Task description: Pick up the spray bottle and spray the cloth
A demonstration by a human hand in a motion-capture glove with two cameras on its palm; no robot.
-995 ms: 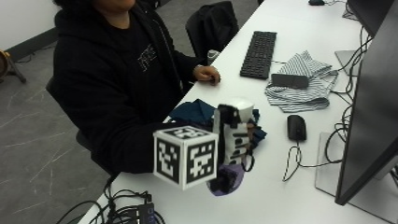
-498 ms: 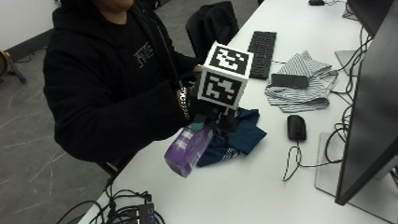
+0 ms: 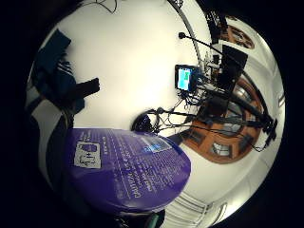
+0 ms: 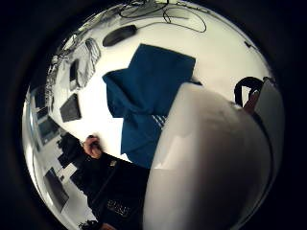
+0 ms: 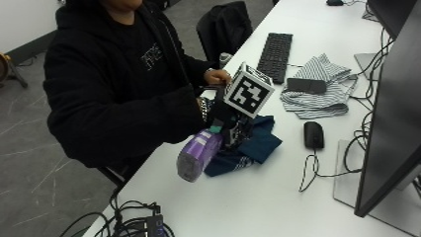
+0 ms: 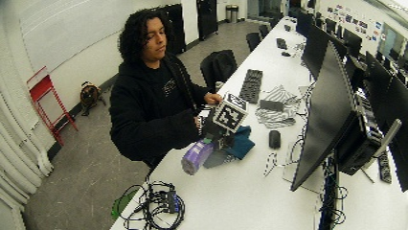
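A person at a white table point(image 5: 276, 197) lifts a purple spray bottle point(image 5: 197, 155) above a blue cloth point(image 5: 253, 143).

The gloved right hand point(image 5: 222, 116) grips the bottle's neck, tilting it over the table edge; the cloth lies beside a mouse point(image 5: 314, 134).

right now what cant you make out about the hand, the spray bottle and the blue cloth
- Right hand: the marker cube hides its fingers in both outside views, so its grip on the purple spray bottle cannot be read.
- Nozzle: in the outside view it sits behind the hand; where it aims is unclear.
- Label text in the little finger side palm view: too small.
- Blue cloth: a pale blurred shape covers part of it in the thumb side palm view.
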